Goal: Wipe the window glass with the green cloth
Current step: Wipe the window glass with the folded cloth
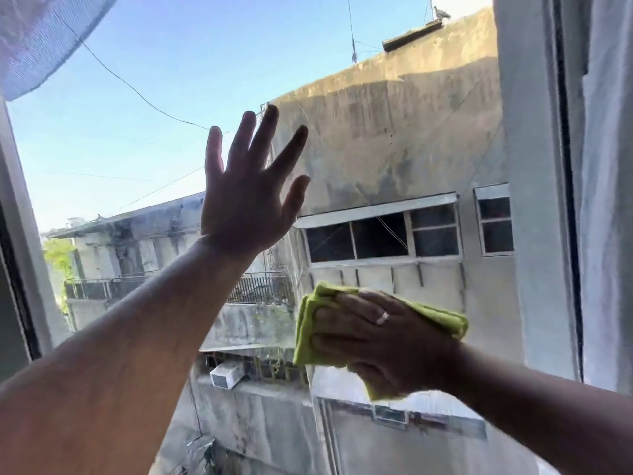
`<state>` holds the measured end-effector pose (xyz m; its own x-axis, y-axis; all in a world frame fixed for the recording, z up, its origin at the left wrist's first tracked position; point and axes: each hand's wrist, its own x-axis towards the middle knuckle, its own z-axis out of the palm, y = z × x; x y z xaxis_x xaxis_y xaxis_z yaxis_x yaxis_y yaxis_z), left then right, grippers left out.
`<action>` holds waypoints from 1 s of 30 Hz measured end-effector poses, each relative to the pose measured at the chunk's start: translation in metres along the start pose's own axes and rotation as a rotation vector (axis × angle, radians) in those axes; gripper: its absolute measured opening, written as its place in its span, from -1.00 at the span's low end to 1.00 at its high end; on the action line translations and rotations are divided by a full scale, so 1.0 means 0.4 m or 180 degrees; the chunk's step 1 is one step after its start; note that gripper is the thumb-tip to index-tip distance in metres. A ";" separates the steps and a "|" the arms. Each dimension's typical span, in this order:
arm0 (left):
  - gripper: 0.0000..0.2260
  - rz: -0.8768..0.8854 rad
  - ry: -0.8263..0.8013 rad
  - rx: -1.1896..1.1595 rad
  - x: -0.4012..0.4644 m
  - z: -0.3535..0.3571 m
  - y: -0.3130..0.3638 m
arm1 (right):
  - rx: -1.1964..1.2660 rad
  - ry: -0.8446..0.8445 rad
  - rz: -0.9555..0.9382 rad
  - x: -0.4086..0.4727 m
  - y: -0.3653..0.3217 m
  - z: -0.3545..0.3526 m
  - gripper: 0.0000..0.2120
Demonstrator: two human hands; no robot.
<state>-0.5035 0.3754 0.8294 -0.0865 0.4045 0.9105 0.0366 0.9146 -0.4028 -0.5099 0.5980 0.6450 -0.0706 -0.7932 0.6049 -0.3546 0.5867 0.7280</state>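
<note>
Beyond the window glass [394, 138] stand weathered concrete buildings [394, 159] under a clear blue sky, with thin wires crossing overhead and a bird [442, 12] perched on the roof edge at the top. A pale curtain [606, 200] hangs along the right side of the frame, and a piece of bluish mesh fabric [37, 36] sags in the upper left corner. The left hand [245, 197] is raised flat toward the pane, fingers spread wide and holding nothing; whether the palm actually touches the glass cannot be told. Lower and to the right, the right hand [383, 341], wearing a ring [382, 317], spreads its fingers over the folded green cloth [308, 337], pressing it toward the lower middle of the pane. The cloth's edges show around the hand.
</note>
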 end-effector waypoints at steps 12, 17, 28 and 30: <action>-0.47 0.0253 -0.0057 0.0093 0.001 -0.022 0.008 | -0.0131 -0.0148 0.0139 -0.075 0.076 -0.015 -0.47; -0.40 0.0654 -0.0104 0.0169 0.096 -0.037 0.044 | -0.0502 -0.0098 0.1386 -0.155 0.318 -0.118 -0.48; -0.43 0.0713 -0.0091 0.0299 0.153 0.011 0.057 | 0.0205 0.0776 0.2124 0.112 0.115 -0.051 -0.37; -0.43 0.0704 -0.0115 0.0264 0.150 0.007 0.056 | 0.0338 0.0336 0.0704 0.127 0.011 -0.029 -0.40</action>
<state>-0.5104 0.4202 0.8745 -0.1210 0.5932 0.7959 -0.0231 0.7999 -0.5997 -0.5042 0.5622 0.6827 -0.0617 -0.6229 0.7799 -0.4376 0.7192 0.5397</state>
